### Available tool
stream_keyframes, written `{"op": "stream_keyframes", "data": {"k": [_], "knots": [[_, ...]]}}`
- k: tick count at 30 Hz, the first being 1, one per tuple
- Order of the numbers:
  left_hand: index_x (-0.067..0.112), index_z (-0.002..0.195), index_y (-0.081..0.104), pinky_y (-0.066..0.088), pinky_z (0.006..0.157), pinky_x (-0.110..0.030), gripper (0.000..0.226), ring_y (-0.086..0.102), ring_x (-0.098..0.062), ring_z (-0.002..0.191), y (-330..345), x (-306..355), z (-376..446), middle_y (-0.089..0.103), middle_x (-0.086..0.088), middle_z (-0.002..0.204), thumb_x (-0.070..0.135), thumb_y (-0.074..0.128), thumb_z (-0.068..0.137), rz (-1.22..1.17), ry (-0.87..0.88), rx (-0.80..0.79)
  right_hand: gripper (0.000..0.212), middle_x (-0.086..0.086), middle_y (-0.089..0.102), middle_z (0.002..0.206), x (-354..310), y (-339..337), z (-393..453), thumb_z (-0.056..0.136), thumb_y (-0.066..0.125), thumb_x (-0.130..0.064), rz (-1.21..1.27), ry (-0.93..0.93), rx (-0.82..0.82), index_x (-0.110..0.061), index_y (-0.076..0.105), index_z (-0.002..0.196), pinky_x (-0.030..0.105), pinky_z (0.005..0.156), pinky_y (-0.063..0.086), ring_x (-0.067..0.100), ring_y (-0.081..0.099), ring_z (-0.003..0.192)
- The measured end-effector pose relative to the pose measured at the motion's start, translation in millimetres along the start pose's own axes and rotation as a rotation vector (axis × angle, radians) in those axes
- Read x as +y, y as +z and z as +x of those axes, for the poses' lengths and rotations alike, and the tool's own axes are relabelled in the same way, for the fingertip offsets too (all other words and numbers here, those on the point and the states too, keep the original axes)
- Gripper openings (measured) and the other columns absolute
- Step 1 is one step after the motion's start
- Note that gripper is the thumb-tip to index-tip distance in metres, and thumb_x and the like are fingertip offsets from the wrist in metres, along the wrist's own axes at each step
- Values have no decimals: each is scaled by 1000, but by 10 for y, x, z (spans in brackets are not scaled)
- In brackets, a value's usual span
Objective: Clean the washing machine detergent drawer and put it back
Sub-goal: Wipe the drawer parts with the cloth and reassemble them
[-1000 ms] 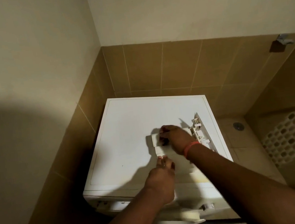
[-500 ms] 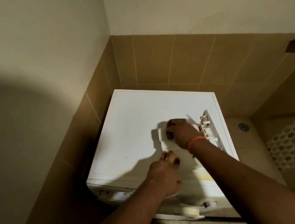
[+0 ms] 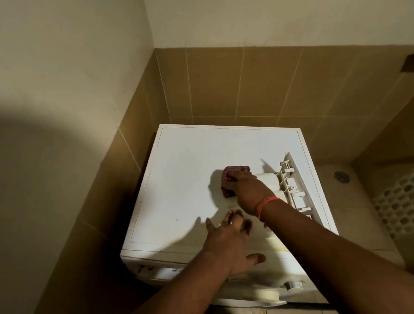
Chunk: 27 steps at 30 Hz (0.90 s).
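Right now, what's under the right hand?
A reddish cloth shows beyond the right hand, which presses it onto the white detergent drawer lying on the washing machine top. The drawer surface beneath the cloth and palm is covered.

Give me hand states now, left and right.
Left hand: open, fingers spread, resting on the drawer.
Right hand: holding a reddish cloth against the drawer.
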<state>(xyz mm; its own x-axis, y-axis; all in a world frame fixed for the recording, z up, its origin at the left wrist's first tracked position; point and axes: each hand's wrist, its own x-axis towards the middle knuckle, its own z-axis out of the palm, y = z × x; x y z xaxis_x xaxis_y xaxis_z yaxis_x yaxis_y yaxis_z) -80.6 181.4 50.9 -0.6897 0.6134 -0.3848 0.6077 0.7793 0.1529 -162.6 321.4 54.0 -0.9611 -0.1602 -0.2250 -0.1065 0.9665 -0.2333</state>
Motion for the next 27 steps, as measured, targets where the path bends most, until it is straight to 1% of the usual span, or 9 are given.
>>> {"op": "stream_keyframes", "data": {"k": [3, 8, 11, 13, 15, 18, 21, 24, 27], "knots": [[26, 155, 10, 8, 110, -71, 89, 0, -27, 150, 21, -24, 10, -2, -4, 163, 74, 40, 86, -20, -2, -2, 55, 6, 33, 157, 204, -86, 10, 91, 49, -1, 33, -20, -36, -21, 51, 143, 40, 118, 28, 30, 29, 145], [24, 155, 9, 10, 110, -71, 92, -4, -26, 150, 77, 0, 22, -6, -5, 163, 75, 40, 85, -43, -3, 14, 53, 7, 37, 151, 505, -191, -145, 92, 45, -4, -116, 290, 67, -25, 52, 140, 42, 109, 40, 36, 36, 136], [24, 155, 9, 10, 110, -70, 93, -4, -27, 150, 70, 13, 33, -6, -3, 163, 72, 45, 85, -47, -3, 1, 52, 10, 34, 153, 144, -47, -64, 90, 49, -4, -148, 162, 39, -23, 54, 138, 45, 111, 37, 41, 32, 136], [24, 156, 8, 11, 109, -71, 93, -4, -27, 150, 34, 5, 33, -5, -3, 163, 71, 45, 85, -25, 7, -14, 61, 9, 28, 157, -47, 44, -17, 87, 56, -3, -77, 40, -16, -24, 49, 143, 45, 111, 37, 38, 29, 140], [23, 156, 10, 14, 110, -70, 91, -2, -27, 150, 0, 0, 29, -3, -3, 163, 70, 45, 86, -19, 13, -28, 56, 7, 30, 156, -58, -16, -16, 89, 53, -4, -16, -23, -22, -23, 50, 142, 46, 112, 36, 33, 28, 142], [23, 155, 15, 29, 110, -61, 89, 1, -27, 150, -13, -8, 19, 1, -5, 162, 69, 47, 86, -50, 14, -2, 48, 5, 45, 147, 259, -216, -47, 92, 48, -4, 17, 54, -8, -23, 57, 136, 39, 108, 40, 29, 42, 134], [21, 154, 18, 37, 108, -50, 89, 3, -27, 150, -16, -20, 40, 4, -7, 162, 69, 49, 86, -62, 25, 17, 41, 11, 59, 127, 605, -396, -51, 94, 47, -9, -193, 206, -23, -23, 61, 130, 38, 98, 47, 33, 58, 115], [19, 153, 22, 40, 106, -48, 88, 7, -27, 149, -62, 7, 56, 9, -8, 159, 67, 52, 86, -32, 41, 19, 32, 10, 66, 123, 609, -473, 212, 98, 49, -24, -186, 233, -150, -19, 65, 125, 39, 99, 48, 31, 62, 113], [16, 151, 26, 41, 104, -47, 87, 9, -31, 148, -51, 22, 71, 13, -10, 156, 65, 55, 85, 1, 53, 41, 30, 8, 69, 121, 495, -352, 656, 92, 57, -20, -94, 214, -274, -20, 68, 120, 42, 93, 54, 31, 67, 104]]}}
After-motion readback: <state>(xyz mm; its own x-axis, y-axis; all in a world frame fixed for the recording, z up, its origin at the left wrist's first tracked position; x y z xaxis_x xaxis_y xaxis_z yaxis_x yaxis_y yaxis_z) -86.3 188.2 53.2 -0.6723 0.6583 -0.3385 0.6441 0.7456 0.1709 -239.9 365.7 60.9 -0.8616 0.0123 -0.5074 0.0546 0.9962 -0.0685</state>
